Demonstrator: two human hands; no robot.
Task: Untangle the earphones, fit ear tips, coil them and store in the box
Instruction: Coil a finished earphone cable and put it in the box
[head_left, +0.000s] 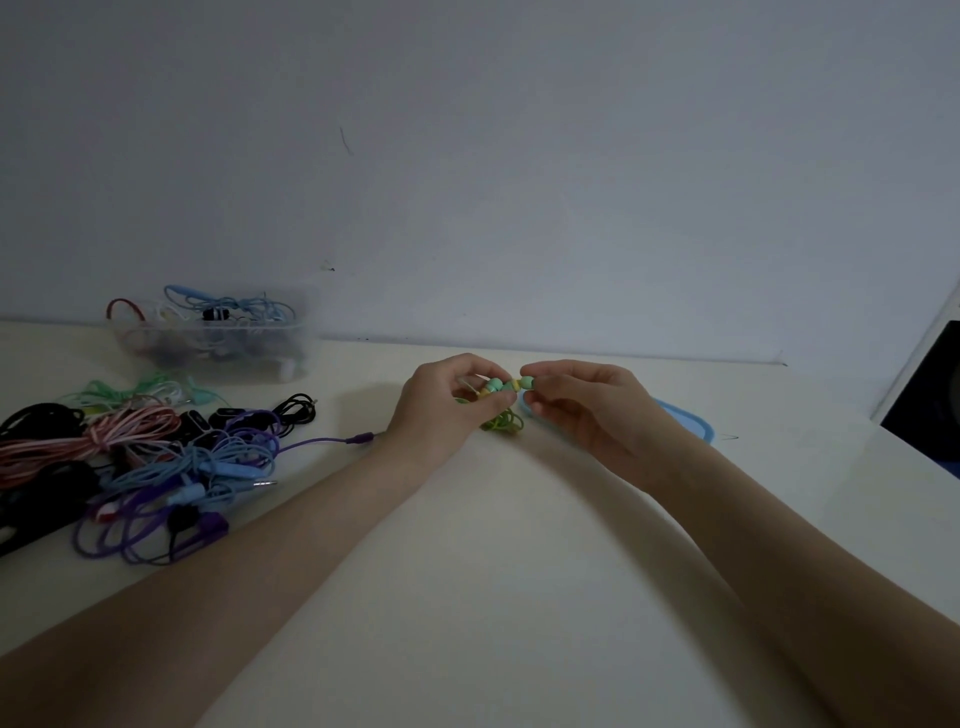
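Note:
My left hand (441, 400) pinches one mint-green earbud (492, 385) of a green earphone set. Its yellow-green cable (503, 422) hangs in a small bunch below my fingers onto the table. My right hand (582, 405) pinches the second mint-green earbud (527, 383), and the two buds meet tip to tip between my hands. A clear plastic box (218, 338) holding several earphones stands at the back left by the wall. A tangled pile of earphones (130, 467) in pink, blue, purple, black and green lies at the left.
A light-blue lid (691, 421) lies flat behind my right hand. A purple jack plug (358, 438) from the pile reaches toward my left wrist. A dark object (930, 405) leans at the far right edge. The wall runs along the back of the cream table (493, 571).

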